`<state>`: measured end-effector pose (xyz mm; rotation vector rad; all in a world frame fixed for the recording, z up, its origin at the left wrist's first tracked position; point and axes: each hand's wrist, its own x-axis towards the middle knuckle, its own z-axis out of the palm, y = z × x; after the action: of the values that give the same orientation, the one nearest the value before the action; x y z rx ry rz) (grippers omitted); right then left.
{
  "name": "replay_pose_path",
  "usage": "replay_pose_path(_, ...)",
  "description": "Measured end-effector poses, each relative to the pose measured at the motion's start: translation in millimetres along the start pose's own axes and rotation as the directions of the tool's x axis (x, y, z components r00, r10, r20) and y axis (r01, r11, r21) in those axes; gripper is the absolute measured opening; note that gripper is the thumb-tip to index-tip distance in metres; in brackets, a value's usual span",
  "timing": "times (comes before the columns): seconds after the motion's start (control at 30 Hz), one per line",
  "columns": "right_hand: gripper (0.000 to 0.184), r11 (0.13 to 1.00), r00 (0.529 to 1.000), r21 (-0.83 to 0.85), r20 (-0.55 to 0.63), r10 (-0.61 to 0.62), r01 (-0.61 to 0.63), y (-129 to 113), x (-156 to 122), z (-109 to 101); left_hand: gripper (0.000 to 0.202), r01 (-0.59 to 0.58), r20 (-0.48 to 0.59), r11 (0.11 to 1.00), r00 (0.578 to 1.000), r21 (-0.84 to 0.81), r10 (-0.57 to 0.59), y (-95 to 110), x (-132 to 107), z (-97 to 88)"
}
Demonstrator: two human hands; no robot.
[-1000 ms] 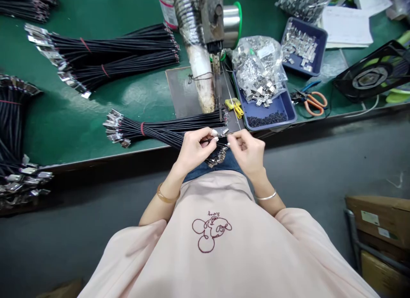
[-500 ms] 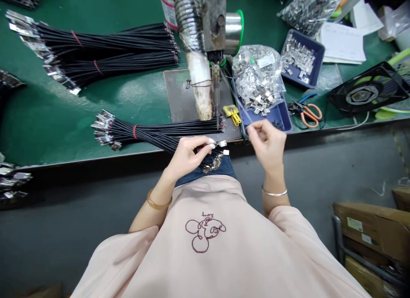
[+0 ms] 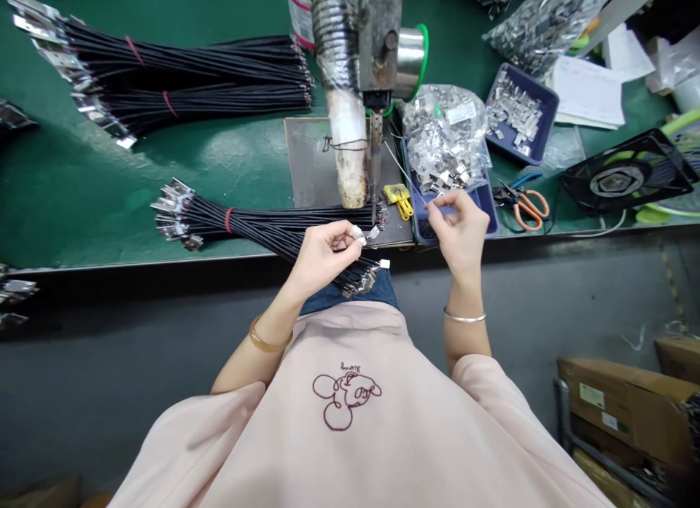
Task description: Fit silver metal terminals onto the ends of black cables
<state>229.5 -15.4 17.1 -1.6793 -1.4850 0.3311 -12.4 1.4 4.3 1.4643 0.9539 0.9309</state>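
Black cable bundle (image 3: 262,224): my L hand (image 3: 322,256) grip pinches its small silver terminal (image 3: 372,233); R hand (image 3: 462,231) grip pinches thin silver wire (image 3: 405,173) over blue plastic tray (image 3: 488,202).

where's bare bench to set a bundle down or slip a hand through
Widest bare green mat: between the upper wire bundles and the front bundle, left of the metal plate. Another patch lies left of the front bundle's terminals, by the bench edge. Crowded: right of the machine, with blue tray, scissors and fan.
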Motion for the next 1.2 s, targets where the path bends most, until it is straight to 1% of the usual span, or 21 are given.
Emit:
replay_pose_path(0.03,0.010,0.992,0.999,0.118,-0.021,0.041,-0.039,-6,-9,1,0.007,-0.002,-0.019,1.000,1.000,0.020,0.003,0,0,1.0)
replay_pose_path(0.07,0.012,0.974,0.997,0.215,0.008,0.072,-0.072,-11,-19,3,0.008,-0.001,-0.032,0.999,0.999,0.043,0.003,0,-1,2.0)
replay_pose_path(0.1,0.013,0.953,0.993,0.284,0.072,0.089,-0.106,-16,-27,6,0.009,0.002,-0.040,0.998,0.999,0.063,0.001,0,-1,3.0)
replay_pose_path(0.17,0.014,0.925,0.975,0.342,0.200,0.099,-0.164,-26,-40,15,0.011,0.010,-0.054,0.996,0.999,0.084,-0.006,0,-2,4.8)
replay_pose_path(0.23,0.015,0.921,0.970,0.354,0.225,0.087,-0.165,-32,-46,25,0.011,0.018,-0.066,0.995,0.998,0.096,-0.012,0,-3,6.3)
replay_pose_path(0.37,0.025,0.934,0.975,0.342,0.220,0.027,-0.103,-38,-47,39,0.010,0.020,-0.069,0.993,0.998,0.121,-0.012,-1,-4,7.8)
replay_pose_path(0.57,0.027,0.929,0.968,0.360,0.252,-0.014,-0.080,-42,-44,43,0.012,0.000,-0.061,0.986,0.998,0.164,0.010,-3,-5,7.8)
replay_pose_path(0.67,0.028,0.941,0.967,0.331,0.254,-0.022,-0.066,-44,-45,43,0.012,-0.008,-0.059,0.986,0.998,0.169,0.018,-3,-5,7.9)
replay_pose_path(0.8,0.032,0.971,0.975,0.237,0.217,-0.039,-0.014,-47,-45,44,0.011,-0.049,-0.047,0.981,0.997,0.187,0.059,-3,-5,7.6)
replay_pose_path(0.9,0.037,0.988,0.982,0.136,0.169,-0.090,0.067,-49,-46,47,0.011,-0.103,-0.012,0.969,0.994,0.224,0.108,-3,-5,5.7)
replay_pose_path(0.97,0.038,0.989,0.980,0.102,0.153,-0.126,0.111,-48,-47,47,0.011,-0.113,0.007,0.969,0.993,0.219,0.115,-3,-6,4.2)
replay_pose_path(1.03,0.031,0.985,0.988,0.143,0.108,-0.110,0.094,-48,-48,44,0.012,-0.089,0.005,0.981,0.996,0.171,0.090,-2,-7,3.4)
replay_pose_path(1.13,0.011,0.941,1.000,0.339,-0.016,-0.009,0.014,-46,-50,34,0.016,-0.060,-0.043,0.995,0.997,0.080,0.064,-1,-9,4.6)
replay_pose_path(1.2,0.015,0.911,0.997,0.412,-0.067,0.028,0.002,-46,-52,27,0.014,-0.075,-0.073,0.996,0.994,0.054,0.079,0,-9,6.3)
